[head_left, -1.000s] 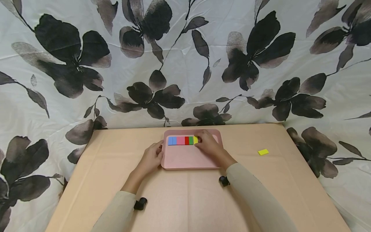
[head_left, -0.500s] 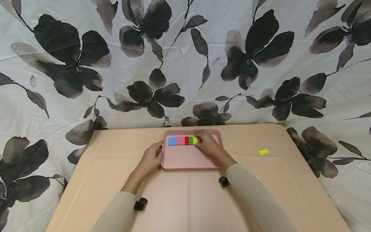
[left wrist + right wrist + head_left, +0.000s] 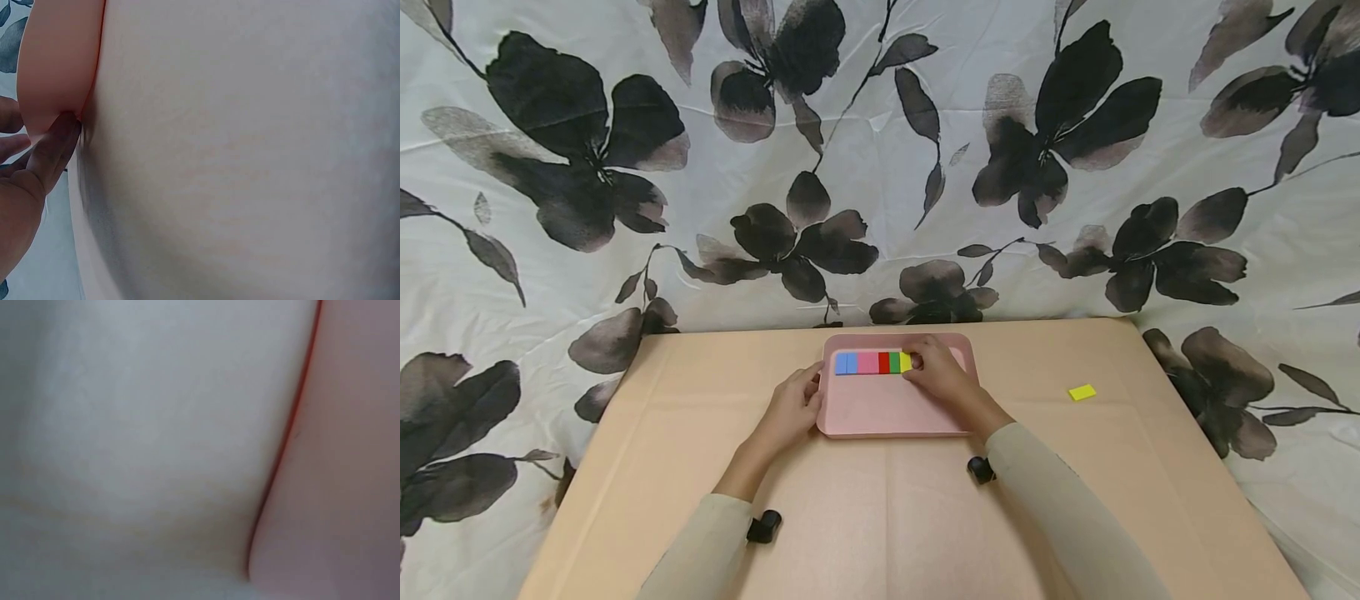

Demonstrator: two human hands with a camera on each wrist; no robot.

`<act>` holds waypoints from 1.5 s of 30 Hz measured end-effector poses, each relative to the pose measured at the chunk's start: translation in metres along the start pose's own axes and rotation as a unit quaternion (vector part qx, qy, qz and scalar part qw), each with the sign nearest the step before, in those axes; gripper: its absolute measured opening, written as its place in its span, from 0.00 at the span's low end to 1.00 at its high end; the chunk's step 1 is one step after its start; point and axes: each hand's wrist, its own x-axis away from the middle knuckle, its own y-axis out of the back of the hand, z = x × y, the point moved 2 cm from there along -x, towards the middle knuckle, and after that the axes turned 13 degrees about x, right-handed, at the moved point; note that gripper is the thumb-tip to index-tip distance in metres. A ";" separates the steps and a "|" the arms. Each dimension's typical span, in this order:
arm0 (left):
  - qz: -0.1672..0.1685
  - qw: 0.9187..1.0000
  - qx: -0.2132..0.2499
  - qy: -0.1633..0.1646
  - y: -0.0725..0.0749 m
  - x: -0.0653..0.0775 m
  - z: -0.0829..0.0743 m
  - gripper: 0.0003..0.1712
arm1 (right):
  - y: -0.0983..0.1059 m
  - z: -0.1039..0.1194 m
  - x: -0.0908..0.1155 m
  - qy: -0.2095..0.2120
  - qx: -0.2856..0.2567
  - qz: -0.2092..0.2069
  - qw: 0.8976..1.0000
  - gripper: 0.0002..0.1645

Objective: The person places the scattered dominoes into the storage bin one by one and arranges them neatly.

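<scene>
A pink tray (image 3: 880,408) lies near the far edge of the table, with a row of small coloured tiles along its upper part. From left the row runs blue tiles (image 3: 846,363), pink tiles (image 3: 868,363), a red tile (image 3: 883,363), a green tile (image 3: 894,363) and a yellow tile (image 3: 906,362). My right hand (image 3: 946,377) pinches that yellow tile at the row's right end, its fingers partly covering it. With thumb and fingers my left hand (image 3: 786,408) holds the tray's left edge; the left wrist view shows the thumb against the tray's side (image 3: 59,62).
Off to the right, a loose yellow tile (image 3: 1082,392) rests on the table (image 3: 880,525). Behind the table hangs a white cloth (image 3: 917,250) printed with dark flowers. The right wrist view has only the table and the tray's edge (image 3: 350,456).
</scene>
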 end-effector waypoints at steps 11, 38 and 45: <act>0.002 1.000 0.000 0.004 0.001 0.000 -0.001 0.32 | 0.002 0.001 -0.001 0.000 -0.003 0.005 1.000 0.29; 0.009 1.000 0.006 0.010 0.005 -0.007 0.000 0.32 | 0.049 -0.014 0.030 0.017 -0.050 -0.029 0.998 0.33; 0.004 1.000 0.004 0.011 0.004 -0.008 -0.001 0.32 | 0.079 -0.037 0.051 0.017 -0.052 -0.064 0.996 0.32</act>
